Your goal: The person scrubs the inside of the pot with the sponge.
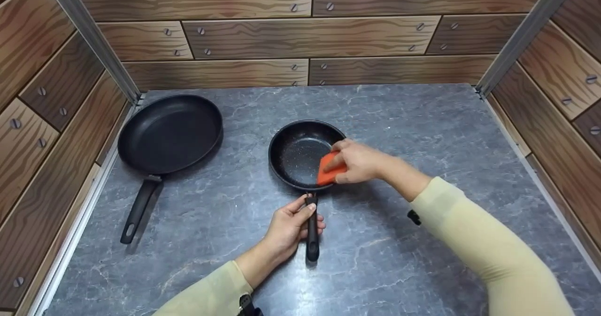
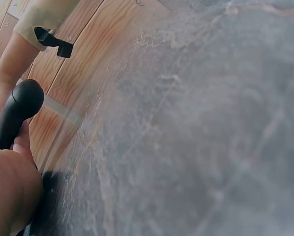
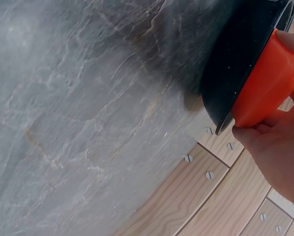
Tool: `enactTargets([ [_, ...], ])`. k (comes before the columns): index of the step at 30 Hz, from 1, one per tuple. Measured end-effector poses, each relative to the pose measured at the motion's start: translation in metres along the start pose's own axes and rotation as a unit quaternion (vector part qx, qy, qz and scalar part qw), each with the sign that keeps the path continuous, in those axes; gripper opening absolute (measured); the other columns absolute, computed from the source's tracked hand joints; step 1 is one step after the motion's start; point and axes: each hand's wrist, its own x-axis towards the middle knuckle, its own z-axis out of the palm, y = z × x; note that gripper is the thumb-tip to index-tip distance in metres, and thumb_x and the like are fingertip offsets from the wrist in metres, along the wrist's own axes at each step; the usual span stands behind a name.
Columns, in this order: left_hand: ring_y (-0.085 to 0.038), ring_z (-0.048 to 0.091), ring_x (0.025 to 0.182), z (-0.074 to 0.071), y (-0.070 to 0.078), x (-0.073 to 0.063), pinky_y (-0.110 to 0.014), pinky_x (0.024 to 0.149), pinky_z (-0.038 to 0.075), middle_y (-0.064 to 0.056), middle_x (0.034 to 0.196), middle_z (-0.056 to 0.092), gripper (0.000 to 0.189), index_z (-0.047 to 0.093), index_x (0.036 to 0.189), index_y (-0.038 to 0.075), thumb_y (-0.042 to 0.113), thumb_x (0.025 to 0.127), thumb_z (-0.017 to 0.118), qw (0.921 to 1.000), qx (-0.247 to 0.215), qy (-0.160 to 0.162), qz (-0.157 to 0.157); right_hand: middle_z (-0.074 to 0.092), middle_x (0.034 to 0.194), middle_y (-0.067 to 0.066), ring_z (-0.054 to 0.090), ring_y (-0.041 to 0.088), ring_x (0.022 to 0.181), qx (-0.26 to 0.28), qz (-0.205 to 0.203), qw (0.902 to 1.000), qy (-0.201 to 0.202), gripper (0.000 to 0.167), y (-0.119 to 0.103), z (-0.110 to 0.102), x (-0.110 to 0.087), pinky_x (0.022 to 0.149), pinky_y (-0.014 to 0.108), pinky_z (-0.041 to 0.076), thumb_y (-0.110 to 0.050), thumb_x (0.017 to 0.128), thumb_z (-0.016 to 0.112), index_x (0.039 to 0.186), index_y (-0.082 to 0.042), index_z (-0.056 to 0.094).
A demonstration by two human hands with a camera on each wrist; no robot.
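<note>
A small black speckled frying pan is at the middle of the head view. My left hand grips its black handle, thumb on top. In the left wrist view the handle's rounded end sticks up past the left hand. My right hand holds an orange sponge-like pad against the inside of the pan's right wall. The right wrist view shows the right hand pinching the orange pad at the rim of the pan, which looks tilted there.
A larger black frying pan lies at the left, its handle pointing toward the front. The grey marbled tabletop is bounded by wood-patterned walls at the back and both sides. Metal posts stand at the back corners.
</note>
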Motion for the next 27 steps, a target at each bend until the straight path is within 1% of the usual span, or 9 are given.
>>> enactTargets([
  [4, -0.019, 0.075, 0.067, -0.001, 0.0, 0.0, -0.034, 0.069, 0.067, -0.014, 0.08, 0.073, 0.057, 0.044, 0.158, -0.004, 0.007, 0.106, 0.064, 1.0, -0.001, -0.004, -0.004, 0.053, 0.15, 0.026, 0.049, 0.042, 0.138, 0.007, 0.004, 0.9999, -0.007, 0.041, -0.003, 0.002, 0.002, 0.115, 0.059, 0.042, -0.035, 0.089, 0.077, 0.128, -0.021, 0.08],
  [7, -0.019, 0.074, 0.067, -0.001, 0.0, 0.0, -0.034, 0.069, 0.067, -0.014, 0.08, 0.073, 0.056, 0.044, 0.158, -0.004, 0.007, 0.106, 0.064, 1.0, -0.003, -0.005, -0.005, 0.053, 0.149, 0.026, 0.049, 0.042, 0.137, 0.017, -0.002, 0.9998, -0.002, 0.041, -0.005, 0.005, 0.003, 0.114, 0.059, 0.043, -0.035, 0.089, 0.077, 0.127, -0.021, 0.08],
  [13, -0.019, 0.074, 0.066, 0.0, 0.001, -0.001, -0.035, 0.069, 0.067, -0.014, 0.08, 0.073, 0.055, 0.046, 0.156, -0.004, 0.007, 0.106, 0.064, 1.0, -0.002, -0.006, -0.003, 0.054, 0.149, 0.026, 0.049, 0.041, 0.137, 0.043, -0.019, 0.9987, 0.019, 0.039, -0.009, 0.011, 0.007, 0.112, 0.058, 0.045, -0.035, 0.09, 0.078, 0.126, -0.02, 0.08],
  [20, -0.019, 0.074, 0.067, 0.0, 0.002, -0.002, -0.036, 0.07, 0.067, -0.014, 0.08, 0.073, 0.056, 0.045, 0.157, -0.003, 0.007, 0.106, 0.064, 1.0, -0.003, -0.007, -0.004, 0.054, 0.148, 0.025, 0.049, 0.04, 0.135, 0.062, -0.027, 0.9968, 0.043, 0.04, -0.012, 0.018, 0.011, 0.112, 0.057, 0.046, -0.036, 0.091, 0.078, 0.127, -0.019, 0.08],
  [27, -0.019, 0.074, 0.067, 0.0, 0.002, -0.001, -0.035, 0.07, 0.067, -0.013, 0.08, 0.073, 0.056, 0.046, 0.157, -0.003, 0.007, 0.106, 0.064, 0.9999, -0.005, -0.009, -0.008, 0.055, 0.146, 0.025, 0.051, 0.041, 0.133, 0.063, -0.041, 0.9953, 0.062, 0.04, -0.012, 0.024, 0.014, 0.11, 0.057, 0.046, -0.037, 0.091, 0.078, 0.127, -0.019, 0.08],
])
